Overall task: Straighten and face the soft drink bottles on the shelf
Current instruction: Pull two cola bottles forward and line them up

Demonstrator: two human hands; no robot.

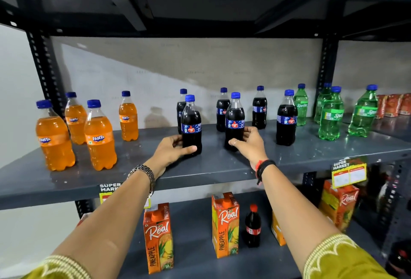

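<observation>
A grey metal shelf (pixel 222 165) spans the view, with a second shelf above it and a lower one beneath. On the middle shelf stand three groups of blue-capped bottles, all upright: four orange Fanta bottles (pixel 100 136) at the left, six dark cola bottles (pixel 287 118) in the centre, and four green Sprite bottles (pixel 331 115) at the right, loosely spaced in uneven rows. Red snack packets (pixel 393 105) lie at the far right of the same shelf.

On the lower shelf stand pineapple juice cartons (pixel 225 225), and between them a small red-capped cola bottle (pixel 252 226). Yellow price tags (pixel 349 172) hang from the shelf's front edge.

Both arms reach forward in green embroidered sleeves. The left hand (pixel 171 152), with a metal watch (pixel 144 174) on its wrist, has its grip closed around the base of the front-left cola bottle (pixel 191 123), thumb across the front. The right hand (pixel 250 143), with a ring and dark thread bands (pixel 264 167) at the wrist, has its grip wrapped around the lower part of the front-centre cola bottle (pixel 234 120). Both held bottles stand near the shelf's front, labels facing outward.
</observation>
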